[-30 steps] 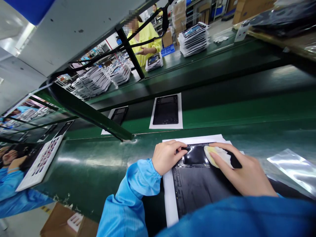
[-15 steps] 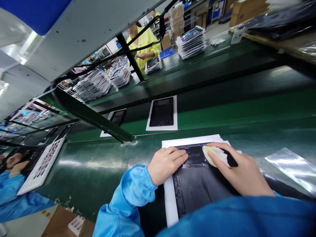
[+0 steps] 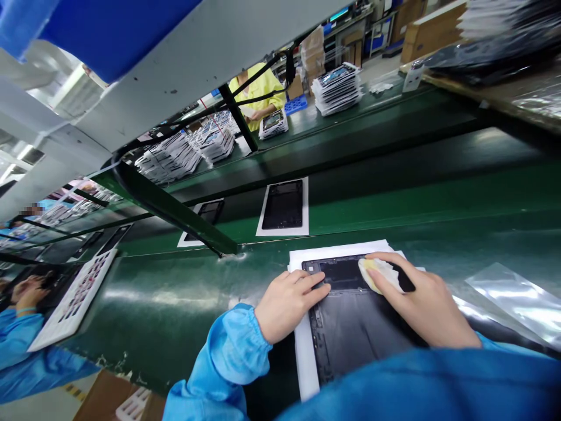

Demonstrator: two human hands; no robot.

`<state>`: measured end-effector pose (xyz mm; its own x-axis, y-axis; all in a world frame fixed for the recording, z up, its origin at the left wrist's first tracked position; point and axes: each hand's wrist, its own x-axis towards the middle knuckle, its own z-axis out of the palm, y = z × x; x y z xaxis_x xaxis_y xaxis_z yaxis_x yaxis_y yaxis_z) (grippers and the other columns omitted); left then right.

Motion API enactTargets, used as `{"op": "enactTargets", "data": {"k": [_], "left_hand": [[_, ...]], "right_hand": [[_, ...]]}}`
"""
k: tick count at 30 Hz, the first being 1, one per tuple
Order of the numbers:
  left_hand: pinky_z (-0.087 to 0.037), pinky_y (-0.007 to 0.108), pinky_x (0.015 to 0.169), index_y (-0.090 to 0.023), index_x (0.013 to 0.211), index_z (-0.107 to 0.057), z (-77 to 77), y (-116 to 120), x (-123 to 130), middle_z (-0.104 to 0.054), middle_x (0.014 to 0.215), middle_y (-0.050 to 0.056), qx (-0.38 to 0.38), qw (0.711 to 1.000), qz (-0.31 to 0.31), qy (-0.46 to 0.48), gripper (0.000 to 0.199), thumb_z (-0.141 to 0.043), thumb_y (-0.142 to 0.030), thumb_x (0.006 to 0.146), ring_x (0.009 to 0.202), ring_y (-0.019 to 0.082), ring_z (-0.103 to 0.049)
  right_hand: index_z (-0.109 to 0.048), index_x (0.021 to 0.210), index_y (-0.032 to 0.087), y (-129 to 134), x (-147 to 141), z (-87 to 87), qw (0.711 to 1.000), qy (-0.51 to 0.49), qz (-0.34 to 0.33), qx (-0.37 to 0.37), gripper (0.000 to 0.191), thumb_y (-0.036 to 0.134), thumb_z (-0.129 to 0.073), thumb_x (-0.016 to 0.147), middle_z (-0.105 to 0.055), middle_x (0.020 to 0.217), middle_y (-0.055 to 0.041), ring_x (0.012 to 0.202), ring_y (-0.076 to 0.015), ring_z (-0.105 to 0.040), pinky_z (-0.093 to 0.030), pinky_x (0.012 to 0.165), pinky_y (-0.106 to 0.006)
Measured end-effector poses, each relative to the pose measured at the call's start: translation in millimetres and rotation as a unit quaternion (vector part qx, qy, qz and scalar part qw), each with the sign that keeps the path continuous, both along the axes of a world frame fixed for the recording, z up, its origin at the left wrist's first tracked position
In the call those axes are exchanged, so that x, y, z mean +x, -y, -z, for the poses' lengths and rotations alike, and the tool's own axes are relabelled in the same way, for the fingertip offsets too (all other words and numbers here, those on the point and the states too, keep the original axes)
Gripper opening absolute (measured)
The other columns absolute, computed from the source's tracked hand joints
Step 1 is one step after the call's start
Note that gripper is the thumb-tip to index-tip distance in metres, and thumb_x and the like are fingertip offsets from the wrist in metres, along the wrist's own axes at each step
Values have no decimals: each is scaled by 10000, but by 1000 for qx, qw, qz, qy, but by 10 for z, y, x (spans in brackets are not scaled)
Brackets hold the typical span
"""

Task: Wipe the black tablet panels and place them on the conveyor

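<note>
In front of me a black tablet housing [image 3: 350, 324] lies on white sheets [image 3: 304, 356], its lower part hidden by my blue sleeve. My left hand [image 3: 287, 303] rests on the upper left edge of the housing, fingers stretched out and holding nothing. Between the thumb and fingers of my right hand [image 3: 432, 301] is a folded white and yellowish cloth [image 3: 380, 275], pressed against the upper right part of the housing.
Another tablet housing [image 3: 284, 204] on white paper lies on the green belt [image 3: 394, 193] beyond. A slanted green post [image 3: 175, 213] stands ahead left. Clear plastic film [image 3: 517, 298] lies at right. A co-worker's hands [image 3: 30, 292] work beside a white tray [image 3: 74, 298] at far left.
My left hand has slid slightly left and down along the housing's edge. My right hand keeps the cloth at nearly the same spot. The housing on the belt appears slightly farther left.
</note>
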<state>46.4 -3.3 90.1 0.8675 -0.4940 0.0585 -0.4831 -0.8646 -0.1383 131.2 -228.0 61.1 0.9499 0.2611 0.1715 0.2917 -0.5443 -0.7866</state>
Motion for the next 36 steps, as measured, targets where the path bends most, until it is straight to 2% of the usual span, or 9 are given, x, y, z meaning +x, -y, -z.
{"op": "enactTargets", "data": {"k": [4, 8, 13, 15, 18, 20, 25, 31, 36], "left_hand": [[-494, 315, 827, -304, 1293, -557, 46, -27, -63, -547, 1381, -38, 2, 1000, -17, -13, 472, -435, -84, 893, 1142, 174, -555], [-494, 306, 840, -341, 1276, -568, 41, -37, -51, -551, 1372, -78, -8, 999, -11, -34, 441, -438, -117, 920, 1189, 171, -538], [-488, 295, 859, -339, 1235, -602, 5, -46, -6, -585, 1335, -66, -19, 998, -5, -54, 380, -459, -153, 937, 1154, 170, -562], [-491, 294, 870, -342, 1238, -604, 13, -55, -1, -585, 1334, -68, -19, 998, -5, -54, 387, -467, -147, 933, 1157, 168, -562], [-507, 295, 875, -363, 1235, -611, 38, -64, 2, -589, 1327, -81, -25, 999, -7, -42, 426, -485, -121, 907, 1149, 163, -568], [-514, 291, 883, -366, 1220, -624, 46, -59, 11, -599, 1314, -80, -36, 999, -3, -35, 434, -482, -111, 899, 1127, 159, -579], [-531, 290, 858, -333, 1178, -654, 18, -34, 33, -639, 1265, -46, -43, 999, 1, -28, 380, -480, -123, 913, 1066, 153, -604], [-537, 281, 854, -315, 1213, -631, 21, 21, 52, -645, 1253, -19, -35, 999, 7, -34, 413, -485, -96, 896, 1059, 143, -604], [-515, 299, 890, -248, 1250, -604, 87, 143, 120, -628, 1269, 18, -47, 998, 11, 27, 355, -445, -167, 943, 1133, 175, -574]], "right_hand": [[-628, 996, 294, -23, 37, -28, 997, 28, -35, -67, 340, 513, -404, 862, -676, 591, 23, 438, -211, -598, -419, 463, -299], [-616, 1040, 272, -206, 48, -74, 983, 69, -90, -148, 336, 461, -370, 909, -669, 578, 17, 490, -231, -630, -397, 488, -300], [-566, 1113, 253, -428, -4, -116, 976, 19, -186, -112, 352, 433, -310, 951, -722, 723, 2, 642, -213, -690, -432, 558, -276], [-585, 1086, 247, -367, 13, -119, 979, 23, -165, -115, 374, 447, -303, 943, -698, 645, 4, 577, -217, -671, -415, 523, -277], [-620, 1016, 248, -179, 72, -117, 988, 36, -79, -129, 405, 509, -335, 898, -573, 447, 40, 391, -212, -563, -366, 444, -281], [-628, 997, 252, -104, 80, -109, 989, 48, -45, -131, 408, 525, -350, 877, -542, 418, 47, 363, -213, -538, -360, 431, -286], [-618, 1029, 249, -154, -4, -76, 987, 58, -95, -113, 374, 467, -343, 902, -633, 521, 20, 458, -219, -617, -401, 479, -290], [-622, 1019, 259, 16, 44, -47, 991, 42, 1, -127, 410, 541, -370, 861, -523, 392, 52, 354, -233, -545, -353, 404, -294], [-638, 1000, 268, 52, -78, 10, 989, 103, -31, -99, 417, 526, -327, 903, -632, 503, 26, 412, -230, -609, -401, 431, -301]]}}
